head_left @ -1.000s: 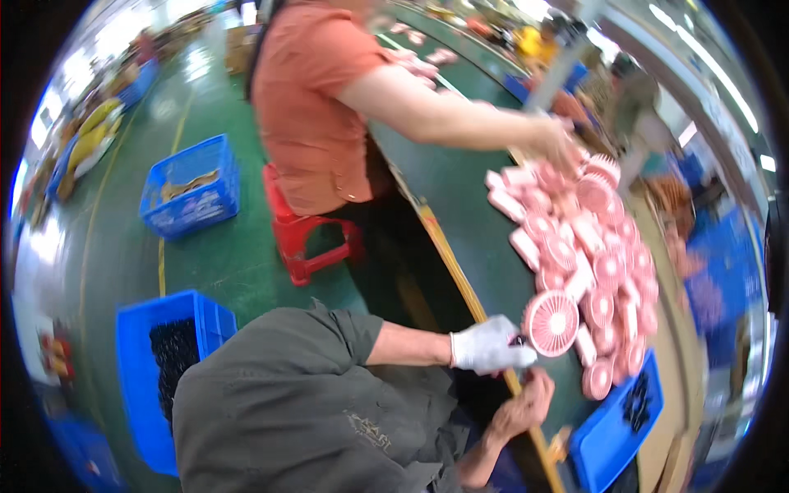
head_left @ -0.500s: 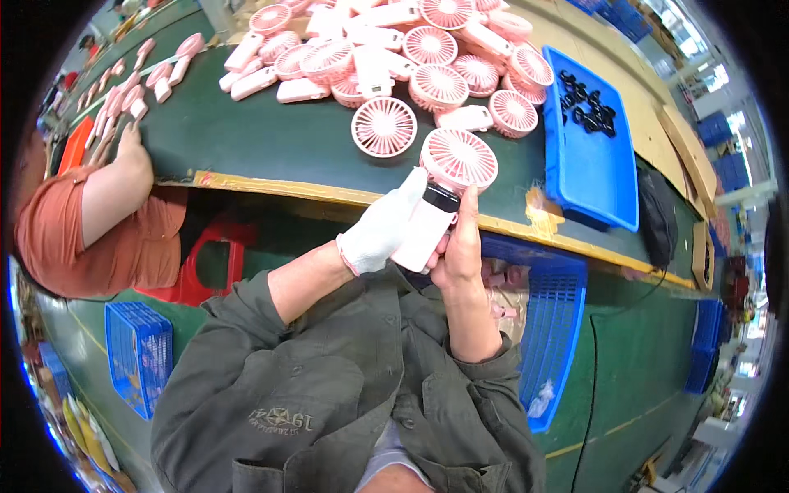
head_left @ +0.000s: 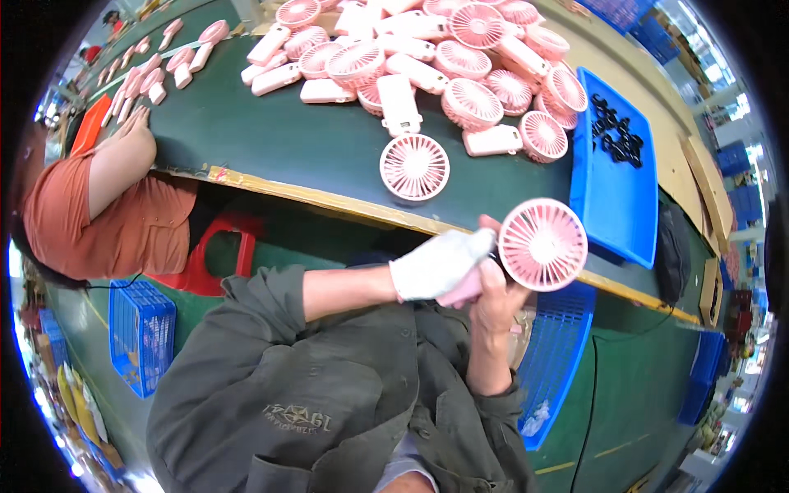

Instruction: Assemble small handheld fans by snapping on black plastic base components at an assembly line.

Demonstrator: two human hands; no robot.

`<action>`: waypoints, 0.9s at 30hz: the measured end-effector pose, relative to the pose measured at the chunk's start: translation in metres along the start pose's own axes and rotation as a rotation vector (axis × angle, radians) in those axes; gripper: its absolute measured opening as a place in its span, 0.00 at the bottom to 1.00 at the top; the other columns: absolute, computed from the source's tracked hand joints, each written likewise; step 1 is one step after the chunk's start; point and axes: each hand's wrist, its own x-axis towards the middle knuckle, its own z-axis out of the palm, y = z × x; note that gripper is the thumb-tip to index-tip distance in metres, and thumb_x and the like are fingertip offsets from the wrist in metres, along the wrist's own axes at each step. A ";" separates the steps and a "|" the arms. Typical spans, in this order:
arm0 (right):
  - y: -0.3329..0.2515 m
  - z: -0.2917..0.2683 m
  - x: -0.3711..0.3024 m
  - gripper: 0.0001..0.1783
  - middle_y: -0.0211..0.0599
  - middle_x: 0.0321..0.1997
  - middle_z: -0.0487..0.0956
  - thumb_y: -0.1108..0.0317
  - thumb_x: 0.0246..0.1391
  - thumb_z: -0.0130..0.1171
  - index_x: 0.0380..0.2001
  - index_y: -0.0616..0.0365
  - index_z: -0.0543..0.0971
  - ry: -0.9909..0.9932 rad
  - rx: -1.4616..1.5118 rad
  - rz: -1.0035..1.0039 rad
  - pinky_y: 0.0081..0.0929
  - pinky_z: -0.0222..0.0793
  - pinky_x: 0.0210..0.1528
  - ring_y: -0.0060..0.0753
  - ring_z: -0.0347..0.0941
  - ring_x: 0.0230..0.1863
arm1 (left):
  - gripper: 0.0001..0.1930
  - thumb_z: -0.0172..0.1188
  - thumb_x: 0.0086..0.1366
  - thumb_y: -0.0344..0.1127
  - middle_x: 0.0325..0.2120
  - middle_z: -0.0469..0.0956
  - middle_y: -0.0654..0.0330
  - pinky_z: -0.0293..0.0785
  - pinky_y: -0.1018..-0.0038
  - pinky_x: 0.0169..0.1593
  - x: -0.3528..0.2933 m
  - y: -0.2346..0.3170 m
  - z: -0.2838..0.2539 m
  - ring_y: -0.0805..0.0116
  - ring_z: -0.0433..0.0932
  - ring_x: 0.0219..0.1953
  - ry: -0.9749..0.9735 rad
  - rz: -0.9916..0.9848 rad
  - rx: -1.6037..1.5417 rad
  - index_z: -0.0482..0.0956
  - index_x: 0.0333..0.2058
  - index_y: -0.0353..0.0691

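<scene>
A pink handheld fan [head_left: 543, 245] is held between my two hands, past the table's front edge, its round grille turned up to the right. My left hand [head_left: 444, 264], in a white glove, wraps the handle, most of which it hides. Bare, my right hand [head_left: 496, 302] grips the fan just below its head. The black piece near the neck is now almost wholly covered by my fingers. On the green table, another pink fan [head_left: 401, 115] lies closest to my hands, its head toward me. Behind it many more pink fans [head_left: 355, 64] lie heaped.
On the right of the table stands a blue tray [head_left: 618, 226] with black parts [head_left: 616, 131]. Below the table edge is a blue basket [head_left: 555, 353]. To the left a co-worker's arm [head_left: 123, 156] rests on the table beside a row of fans [head_left: 152, 82]; a red stool [head_left: 218, 255] stands below.
The fan in my hands has moved right and toward me, and it has turned so its head points right. My left hand has shifted along with it. The view has shifted slightly.
</scene>
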 end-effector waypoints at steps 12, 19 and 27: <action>0.028 -0.123 -0.089 0.20 0.51 0.47 0.77 0.65 0.57 0.50 0.46 0.73 0.73 0.406 -0.351 0.069 0.37 0.74 0.49 0.40 0.76 0.43 | 0.13 0.67 0.52 0.35 0.29 0.77 0.54 0.75 0.65 0.35 -0.003 0.009 -0.038 0.55 0.78 0.31 0.256 0.908 0.705 0.78 0.35 0.38; 0.164 -0.287 -0.187 0.22 0.38 0.33 0.79 0.64 0.54 0.62 0.48 0.64 0.73 0.947 -0.175 0.813 0.26 0.73 0.22 0.29 0.77 0.26 | 0.18 0.57 0.48 0.22 0.47 0.75 0.54 0.74 0.63 0.48 0.010 0.063 -0.159 0.54 0.74 0.49 0.599 0.992 1.717 0.78 0.40 0.43; 0.034 -0.155 -0.046 0.09 0.29 0.23 0.76 0.70 0.58 0.57 0.25 0.61 0.79 0.204 -0.583 0.281 0.18 0.62 0.23 0.18 0.70 0.21 | 0.22 0.64 0.45 0.35 0.42 0.73 0.53 0.67 0.60 0.55 0.033 0.077 -0.143 0.54 0.71 0.48 0.035 0.807 1.787 0.75 0.42 0.39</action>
